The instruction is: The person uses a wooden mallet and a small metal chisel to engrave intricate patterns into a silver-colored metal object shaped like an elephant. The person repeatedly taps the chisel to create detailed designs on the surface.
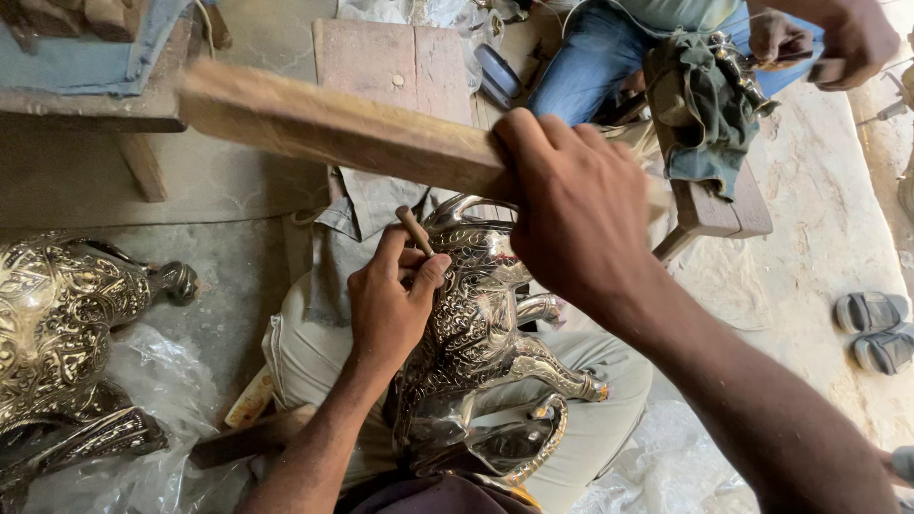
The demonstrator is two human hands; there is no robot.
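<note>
Two hands work over an engraved silver figure (476,333) that rests on the person's lap, on pale trousers (314,352). At far left, on the floor, a second engraved figure (57,324) lies on clear plastic sheet (162,381); a wooden handle (249,436) lies on the floor just beside the left knee. Left hand (390,305): fingers (430,271) pinched narrowly round a short punch (415,229), whose lower end is hidden against the figure's upper side. Right hand (571,219): fingers closed round one end of a long wooden bat (333,128), which stretches toward the upper left, blurred, above the punch and apart from it. Beyond the knees a low wooden block (390,62) stands on the floor. At upper right, another person in blue jeans (590,57) sits at a small bench (714,205) draped with green cloth (705,105); that person's hands (828,38) hold a tool over a metal piece. At the right edge, a pair of grey sandals (876,328) lies on the sandy floor.
</note>
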